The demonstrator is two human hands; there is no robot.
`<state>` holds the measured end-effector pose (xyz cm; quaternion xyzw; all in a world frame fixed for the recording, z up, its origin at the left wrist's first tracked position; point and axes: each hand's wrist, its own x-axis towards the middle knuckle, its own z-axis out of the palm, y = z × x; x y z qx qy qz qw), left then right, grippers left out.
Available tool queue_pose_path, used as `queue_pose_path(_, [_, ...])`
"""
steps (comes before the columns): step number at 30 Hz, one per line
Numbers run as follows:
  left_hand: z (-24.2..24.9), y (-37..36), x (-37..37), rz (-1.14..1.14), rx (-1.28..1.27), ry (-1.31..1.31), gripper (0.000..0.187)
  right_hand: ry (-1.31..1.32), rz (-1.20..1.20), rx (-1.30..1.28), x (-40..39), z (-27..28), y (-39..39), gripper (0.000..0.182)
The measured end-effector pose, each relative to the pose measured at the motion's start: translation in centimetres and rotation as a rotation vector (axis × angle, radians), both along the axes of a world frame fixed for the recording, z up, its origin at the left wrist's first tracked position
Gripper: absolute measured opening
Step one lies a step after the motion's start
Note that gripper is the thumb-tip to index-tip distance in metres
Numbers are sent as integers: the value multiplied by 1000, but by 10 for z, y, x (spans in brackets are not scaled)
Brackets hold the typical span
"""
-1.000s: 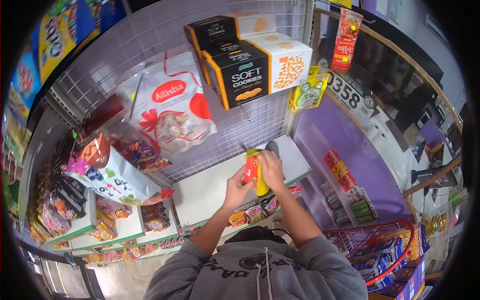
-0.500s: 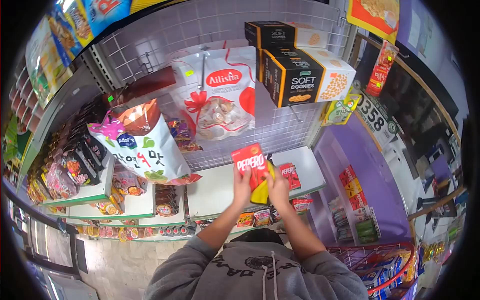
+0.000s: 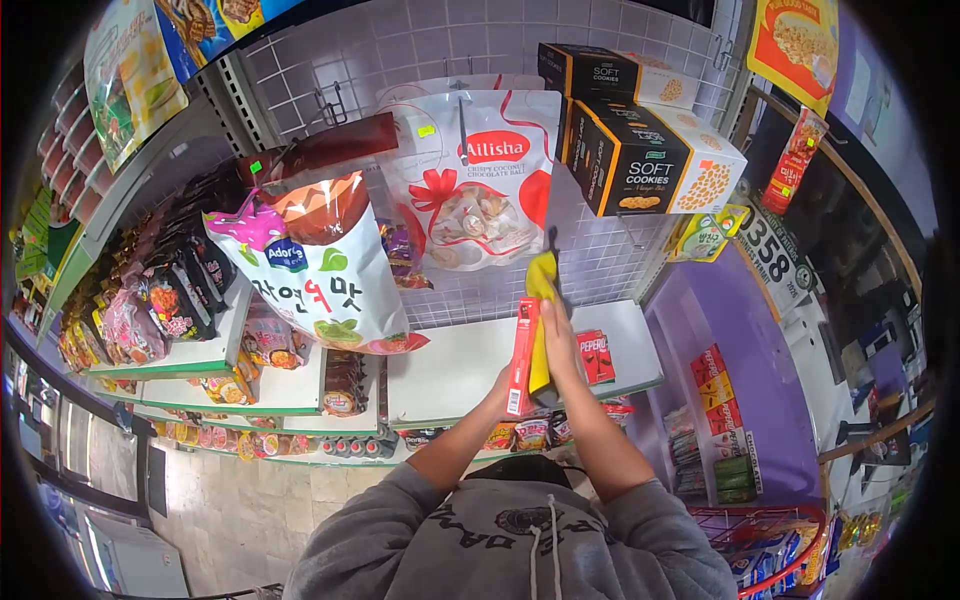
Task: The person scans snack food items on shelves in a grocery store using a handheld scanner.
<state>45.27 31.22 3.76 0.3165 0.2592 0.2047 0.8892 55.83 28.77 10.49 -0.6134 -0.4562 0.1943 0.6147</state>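
A red Pepero box [image 3: 522, 350] stands nearly edge-on in front of me, its barcode end toward me. My left hand [image 3: 497, 398] is closed on the box's left side, with most of its fingers hidden behind it. Against the box's right side lies a yellow cloth [image 3: 541, 290] with a dark edge. My right hand [image 3: 560, 345] holds this cloth pressed to the box, fingers fairly straight and pointing up. Just right of that hand, more red Pepero boxes [image 3: 596, 357] rest on the white shelf [image 3: 450, 372].
A coconut chocolate ball bag [image 3: 480, 185] and a large white snack bag [image 3: 318, 270] hang ahead. Black soft cookie boxes [image 3: 625, 150] project at upper right. Noodle packs [image 3: 165, 310] fill the left shelves. A red-rimmed basket [image 3: 815, 540] is at lower right.
The Pepero box has turned from showing its front to nearly edge-on. The cloth and my right hand have moved up along its right side. The view has shifted slightly.
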Motion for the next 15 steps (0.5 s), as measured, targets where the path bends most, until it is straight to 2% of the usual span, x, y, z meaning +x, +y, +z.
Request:
queue_pose_path(1, [7,4,0,5,28,105,52,88,-8,3,-11,-11,-3,55])
queue_pose_path(2, [7,10,2,66,77,25,51,174,-16,6,-20,-23,-7,57])
queue_pose_path(4, [-4,22,5,184,165,-122,51,282,114,-115,-37,-44,-24,61])
queue_pose_path(6, [-10,36,13,286,444,28,54,187,212,44,-55,-40,-40,59])
queue_pose_path(8, [-3,41,10,298,663,150,58,175,141,118,-57,-19,-38,60])
queue_pose_path(11, [-2,17,18,188,824,220,62,509,56,97,-24,-4,-29,60])
queue_pose_path(12, [-5,6,21,171,887,258,62,696,32,11,-7,-4,-29,60])
queue_pose_path(13, [5,-9,25,139,820,243,62,882,9,-77,12,-7,-30,60])
queue_pose_path(14, [16,-20,27,121,779,337,61,1067,-15,-168,24,-13,-31,60])
queue_pose_path(15, [8,-20,32,164,812,322,60,1114,-32,-141,27,-23,-32,60])
